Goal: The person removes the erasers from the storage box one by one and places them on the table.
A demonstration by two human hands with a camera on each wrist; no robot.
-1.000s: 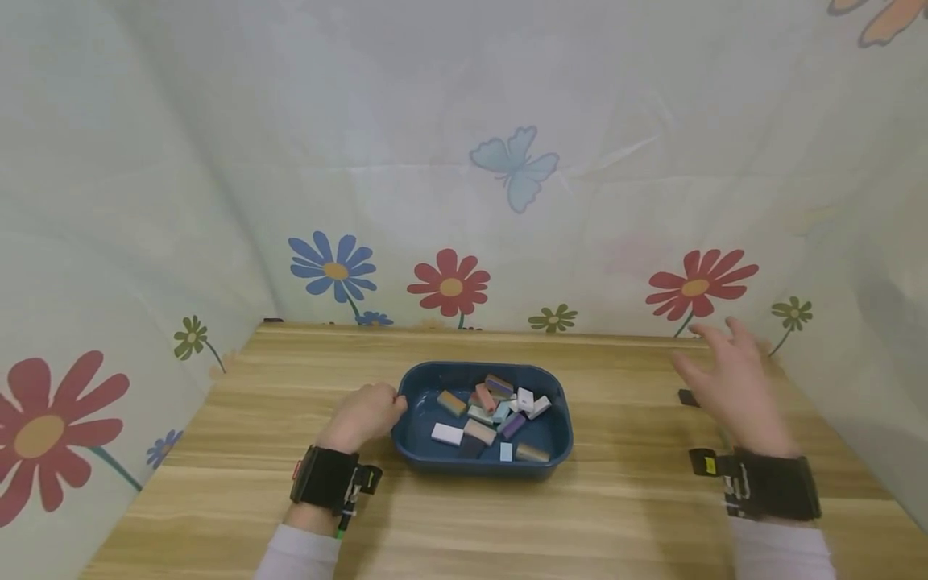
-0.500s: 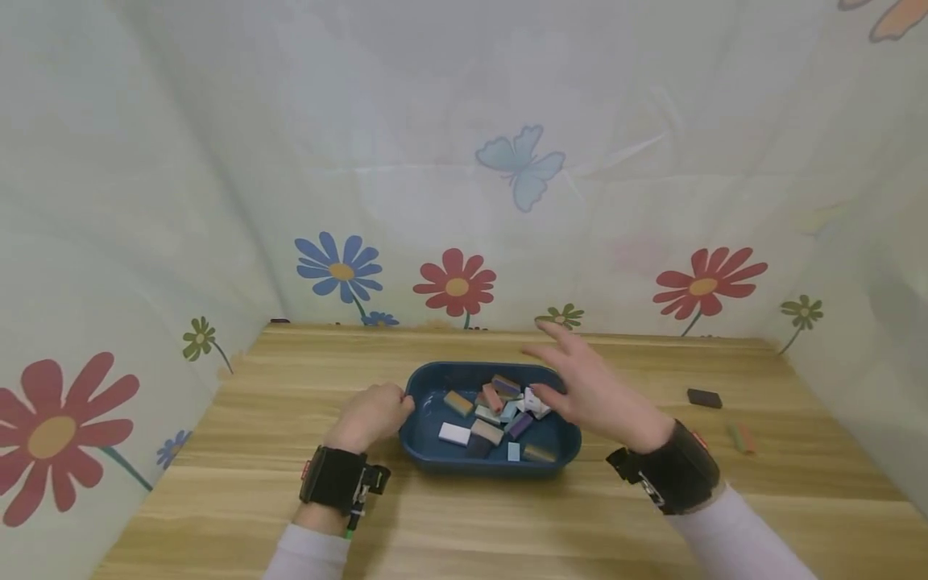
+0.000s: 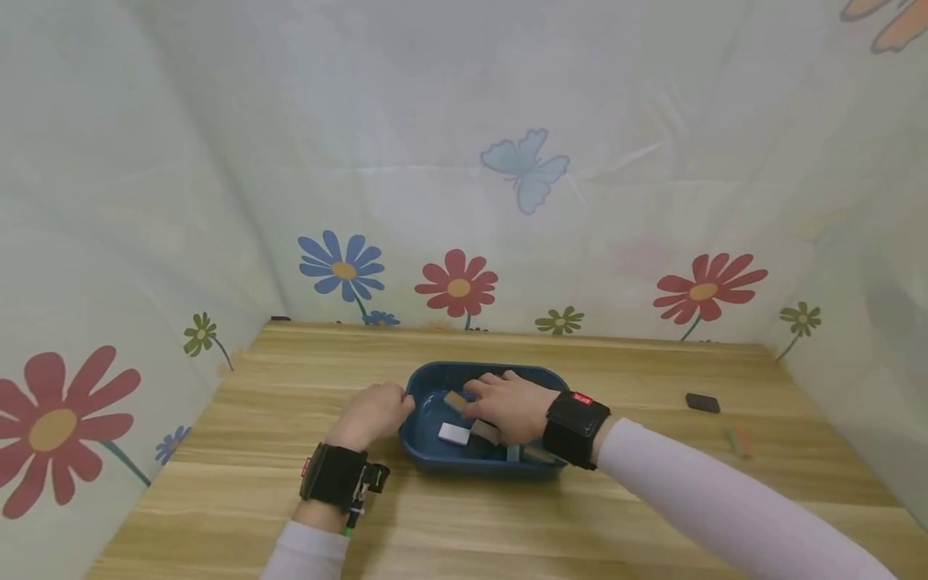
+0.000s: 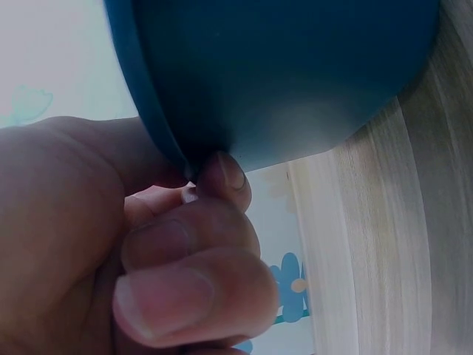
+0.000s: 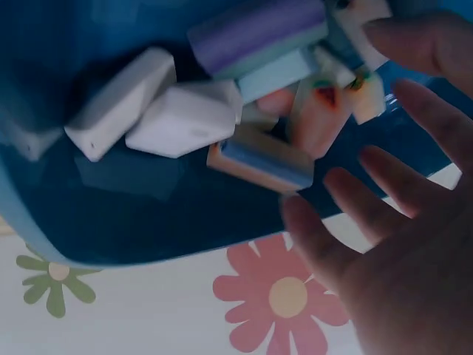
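Observation:
A dark blue plastic basin (image 3: 435,463) stands on the wooden table with several erasers in it. My left hand (image 3: 373,415) pinches its left rim, thumb on one side and curled fingers on the other, as the left wrist view shows. Over the erasers reaches my right hand (image 3: 511,407), fingers spread and nothing between them. Near those fingers lie a white eraser (image 3: 453,434) and a tan eraser (image 3: 456,402). In the right wrist view a purple eraser (image 5: 259,33), a white block-shaped eraser (image 5: 185,122) and a blue-striped eraser (image 5: 262,159) are piled together.
On the table (image 3: 290,483) to the right lie a dark eraser (image 3: 702,403) and a green-and-orange eraser (image 3: 739,442). A flowered curtain (image 3: 391,161) hangs behind the table and along both sides.
My right hand has swung left from above the right side of the table and come down into the basin, uncovering the two erasers on the right. My left hand stays at the rim.

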